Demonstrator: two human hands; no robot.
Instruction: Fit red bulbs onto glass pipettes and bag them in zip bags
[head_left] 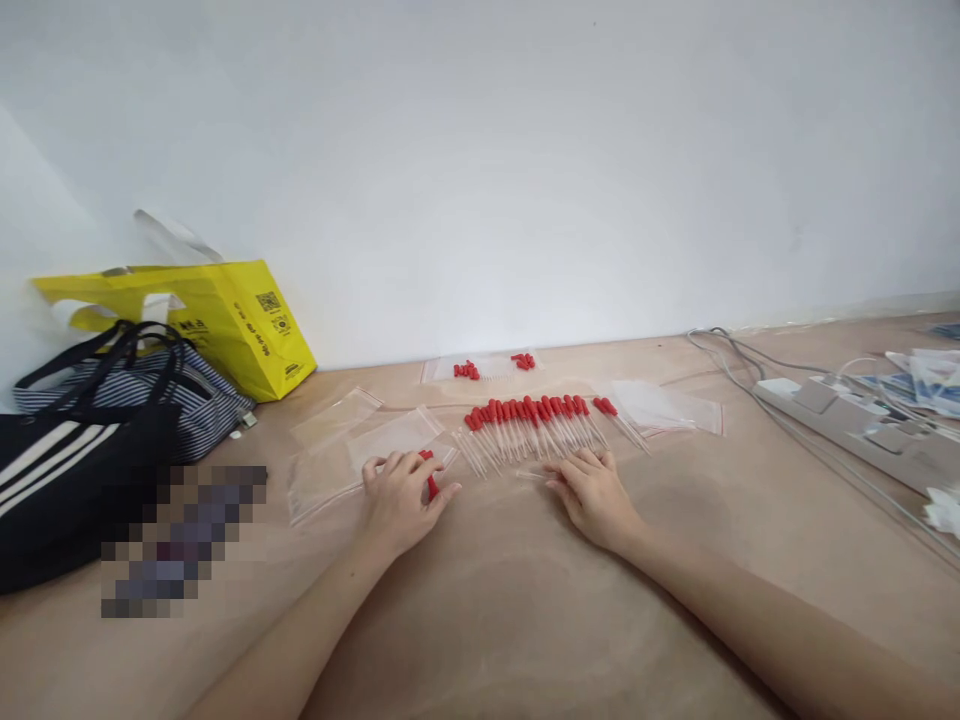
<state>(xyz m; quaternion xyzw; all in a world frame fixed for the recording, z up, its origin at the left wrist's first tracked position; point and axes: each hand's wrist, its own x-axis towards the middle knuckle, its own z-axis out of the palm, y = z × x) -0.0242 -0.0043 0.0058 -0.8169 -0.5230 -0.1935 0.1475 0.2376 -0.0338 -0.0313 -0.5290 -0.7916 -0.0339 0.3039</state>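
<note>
Tan tabletop ran to white wall, left hand pinched a red-capped dropper over clear bags, right hand lay open and flat, fingertips touching dropper row.

home floor, bags, power strip

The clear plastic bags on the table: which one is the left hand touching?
The left hand rests on the nearest clear bag, at the left of the dropper row; the other bags lie untouched farther back.

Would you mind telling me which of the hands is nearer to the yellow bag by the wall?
The left hand: the yellow bag lies up and to its left. The right hand lies farther right, beyond the left hand.
</note>
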